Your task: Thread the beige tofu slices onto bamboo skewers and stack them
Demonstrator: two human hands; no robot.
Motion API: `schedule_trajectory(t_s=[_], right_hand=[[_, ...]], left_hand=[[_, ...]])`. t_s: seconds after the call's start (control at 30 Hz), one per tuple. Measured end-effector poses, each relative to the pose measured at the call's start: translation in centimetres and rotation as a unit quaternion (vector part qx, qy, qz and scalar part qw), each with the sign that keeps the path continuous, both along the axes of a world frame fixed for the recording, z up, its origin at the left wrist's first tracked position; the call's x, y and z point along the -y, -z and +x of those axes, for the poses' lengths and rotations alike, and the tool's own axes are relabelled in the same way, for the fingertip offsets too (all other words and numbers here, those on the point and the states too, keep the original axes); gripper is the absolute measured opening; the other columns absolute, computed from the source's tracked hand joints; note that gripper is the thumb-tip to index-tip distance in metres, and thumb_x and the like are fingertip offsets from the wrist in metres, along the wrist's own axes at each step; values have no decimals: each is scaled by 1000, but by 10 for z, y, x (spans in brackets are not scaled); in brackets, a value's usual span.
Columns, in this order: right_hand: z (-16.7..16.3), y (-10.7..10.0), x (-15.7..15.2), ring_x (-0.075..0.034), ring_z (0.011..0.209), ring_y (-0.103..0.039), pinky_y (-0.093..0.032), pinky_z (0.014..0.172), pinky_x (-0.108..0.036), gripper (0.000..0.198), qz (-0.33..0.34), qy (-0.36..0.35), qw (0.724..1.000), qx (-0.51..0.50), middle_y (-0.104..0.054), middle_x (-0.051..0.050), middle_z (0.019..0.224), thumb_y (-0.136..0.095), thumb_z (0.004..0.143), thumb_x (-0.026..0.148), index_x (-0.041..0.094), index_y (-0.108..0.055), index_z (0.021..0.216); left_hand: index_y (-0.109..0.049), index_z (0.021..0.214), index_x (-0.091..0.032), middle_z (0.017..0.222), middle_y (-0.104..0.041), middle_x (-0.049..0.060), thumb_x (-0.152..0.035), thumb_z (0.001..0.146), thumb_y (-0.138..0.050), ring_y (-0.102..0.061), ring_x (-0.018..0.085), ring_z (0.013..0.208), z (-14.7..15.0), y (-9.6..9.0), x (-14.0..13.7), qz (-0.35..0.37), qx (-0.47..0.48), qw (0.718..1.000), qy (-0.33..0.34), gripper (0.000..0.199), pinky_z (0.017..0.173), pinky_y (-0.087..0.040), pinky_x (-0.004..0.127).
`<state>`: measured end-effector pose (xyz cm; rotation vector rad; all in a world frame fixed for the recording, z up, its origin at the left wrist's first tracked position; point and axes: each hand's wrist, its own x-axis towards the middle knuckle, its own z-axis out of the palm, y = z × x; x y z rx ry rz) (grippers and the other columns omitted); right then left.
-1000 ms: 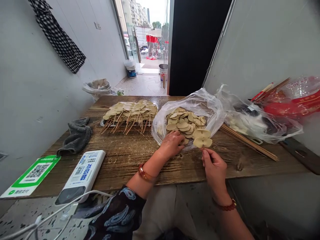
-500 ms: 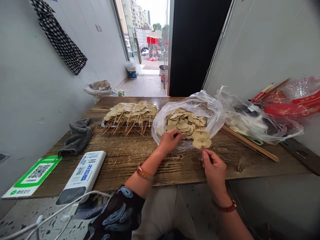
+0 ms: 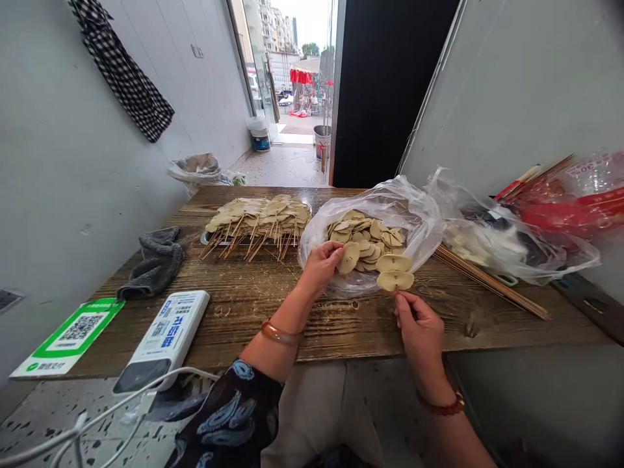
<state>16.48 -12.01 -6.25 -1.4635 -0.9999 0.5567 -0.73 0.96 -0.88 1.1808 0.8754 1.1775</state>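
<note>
Between the thumb and fingers of my left hand is a thin, round, pale slice, held at the front of an open clear plastic bag. Many loose slices of the same kind lie inside that bag. My right hand pinches the lower end of a skewer, mostly hidden by the fingers. Two slices are threaded on it, one above the other, upright before the bag's right side. Left of the bag, filled skewers are piled on a metal tray, their sticks pointing towards me.
A bundle of bare wooden skewers lies right of the bag, beside another plastic bag. On the left of the table are a grey cloth, a white device with a cable, and a green QR-code card.
My left hand has lifted a slice up from the bag's front and turned its flat side into view. The right hand keeps the skewer almost where it was.
</note>
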Motion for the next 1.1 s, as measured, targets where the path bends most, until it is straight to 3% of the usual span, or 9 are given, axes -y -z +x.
schedule_trajectory(t_s=[0.27, 0.43, 0.5, 0.57, 0.7, 0.8, 0.9, 1.0, 1.1], right_hand=[[0, -2, 0, -11, 53, -45, -36, 48, -22, 38, -6, -5, 1000, 3, -55, 1, 62, -58, 85, 47, 14, -72, 96], [0, -2, 1, -11, 52, -45, -36, 46, -22, 38, -5, -10, 1000, -2, -55, 1, 63, -58, 84, 47, 14, -71, 98], [0, -2, 1, -11, 51, -44, -36, 46, -22, 38, -5, -13, 1000, 2, -54, 1, 62, -57, 85, 47, 15, -71, 98], [0, -2, 1, -11, 51, -45, -37, 47, -22, 37, -4, -16, 1000, 12, -54, 1, 61, -57, 85, 47, 15, -72, 96], [0, -5, 1, -13, 54, -49, -38, 48, -23, 37, -4, -26, 999, 26, -57, -1, 63, -55, 86, 47, 15, -72, 96], [0, -7, 1, -13, 55, -50, -39, 48, -23, 35, -2, -29, 999, 30, -59, -1, 64, -55, 86, 45, 16, -72, 95], [0, -8, 2, -13, 54, -51, -39, 48, -23, 35, 0, -25, 999, 32, -59, -1, 63, -55, 86, 45, 15, -72, 94], [-1, -8, 1, -13, 53, -51, -40, 47, -23, 35, 4, -24, 999, 40, -60, -2, 64, -55, 86, 46, 15, -72, 93], [-1, -9, 1, -13, 53, -52, -40, 47, -23, 37, 10, -21, 998, 54, -62, -3, 65, -54, 86, 47, 16, -72, 92]], left_hand=[[-66, 86, -13, 70, -60, -1, -36, 68, -69, -48, 8, 62, -10, -6, -3, 19, 15, 999, -38, 30, 58, -39, 19], [-66, 86, -13, 61, -55, -3, -31, 76, -57, -44, 8, 54, -15, -9, -1, 61, -145, 987, -31, 23, 51, -34, 19], [-68, 81, -14, 60, -55, -2, -25, 77, -53, -46, 9, 55, -15, -9, 2, 113, -261, 959, 23, 19, 53, -36, 20], [-69, 73, -15, 65, -60, 0, -18, 76, -52, -52, 11, 62, -14, -9, 4, 181, -372, 908, 70, 18, 60, -40, 22], [-71, 71, -17, 80, -64, 6, -17, 78, -52, -58, 17, 79, -11, -6, 7, 272, -513, 813, 45, 20, 73, -44, 27], [-72, 86, -18, 92, -65, 7, -19, 83, -49, -60, 18, 86, -9, -4, 4, 282, -545, 790, 7, 24, 78, -45, 28], [-71, 90, -18, 95, -66, 8, -18, 85, -46, -61, 20, 89, -10, -2, 1, 276, -587, 761, -18, 25, 78, -45, 30], [-70, 87, -19, 92, -66, 8, -19, 82, -51, -61, 21, 88, -11, -1, 2, 283, -627, 726, -9, 20, 79, -45, 31], [-70, 86, -19, 89, -68, 8, -24, 82, -54, -62, 22, 88, -11, 0, 4, 295, -641, 708, 12, 17, 79, -44, 32]])
